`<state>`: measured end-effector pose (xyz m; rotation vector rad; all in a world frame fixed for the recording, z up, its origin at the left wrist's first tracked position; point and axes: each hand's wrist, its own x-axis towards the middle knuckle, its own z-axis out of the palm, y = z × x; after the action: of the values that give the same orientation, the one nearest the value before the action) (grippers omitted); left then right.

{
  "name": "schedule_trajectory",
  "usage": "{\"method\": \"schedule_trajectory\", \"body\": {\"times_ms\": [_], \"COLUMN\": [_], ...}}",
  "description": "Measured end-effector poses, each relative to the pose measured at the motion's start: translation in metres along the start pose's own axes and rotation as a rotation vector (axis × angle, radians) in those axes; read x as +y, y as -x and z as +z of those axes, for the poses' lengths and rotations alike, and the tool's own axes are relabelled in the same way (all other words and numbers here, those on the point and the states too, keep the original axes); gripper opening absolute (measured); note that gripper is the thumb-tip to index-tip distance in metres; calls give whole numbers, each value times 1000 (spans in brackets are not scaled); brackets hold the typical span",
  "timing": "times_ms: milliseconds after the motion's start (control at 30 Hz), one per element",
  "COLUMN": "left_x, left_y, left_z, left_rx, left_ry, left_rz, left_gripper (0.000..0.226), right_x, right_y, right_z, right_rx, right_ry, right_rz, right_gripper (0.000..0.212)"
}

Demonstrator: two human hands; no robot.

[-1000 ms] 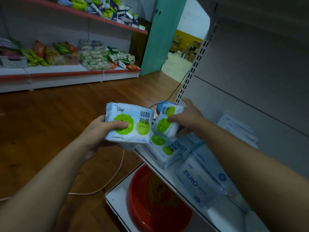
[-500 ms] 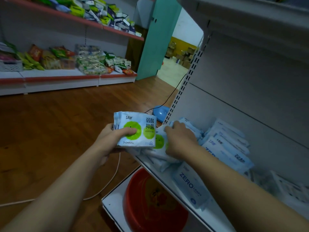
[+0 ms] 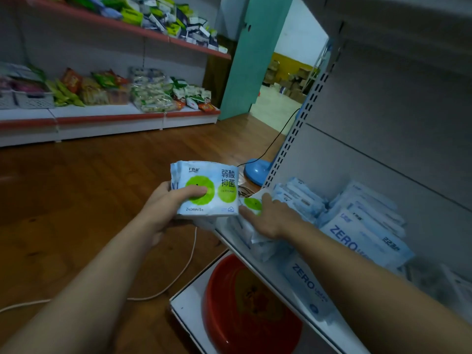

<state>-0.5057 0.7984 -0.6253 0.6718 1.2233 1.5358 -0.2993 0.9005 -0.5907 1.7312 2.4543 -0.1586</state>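
Observation:
My left hand (image 3: pixel 163 208) grips a small stack of white-and-blue packs with green circles (image 3: pixel 207 187), thumb across the front pack, held upright just off the shelf's left end. My right hand (image 3: pixel 270 218) lies palm down on a pile of similar packs (image 3: pixel 252 204) at the left end of the white shelf (image 3: pixel 332 330). Its thumb and fingers are spread fairly straight over a pack with a green circle. More blue packs marked ZERO (image 3: pixel 362 238) fill the shelf to the right, partly hidden by my right forearm.
A red basin (image 3: pixel 245 307) sits on the bottom shelf below. A blue fan base (image 3: pixel 256 171) and cables lie on the wooden floor (image 3: pixel 89 200) by the shelf upright. Across the aisle stand snack shelves (image 3: pixel 107 116); a teal door (image 3: pixel 250 54) stands open behind.
My right hand has put its green-circle pack down on the shelf pile and now lies flat on it. The left hand's stack has moved slightly towards the shelf.

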Motion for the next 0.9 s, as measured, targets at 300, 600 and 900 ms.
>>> {"method": "schedule_trajectory", "body": {"times_ms": [300,600,900], "left_x": [8,11,19], "left_y": [5,14,22], "left_z": [2,-1,-8], "left_rx": [-110,-177,-199], "left_ry": [-53,-104,-35], "left_rz": [-3,28,36], "left_gripper": [88,78,70], "right_x": [1,-14,-14], "right_y": [-3,-3,-1], "right_z": [-6,5,0], "right_rx": [-108,-253,-176], "right_ry": [-251,-201,-175], "right_rz": [47,44,143], "right_gripper": [111,110,132]}}
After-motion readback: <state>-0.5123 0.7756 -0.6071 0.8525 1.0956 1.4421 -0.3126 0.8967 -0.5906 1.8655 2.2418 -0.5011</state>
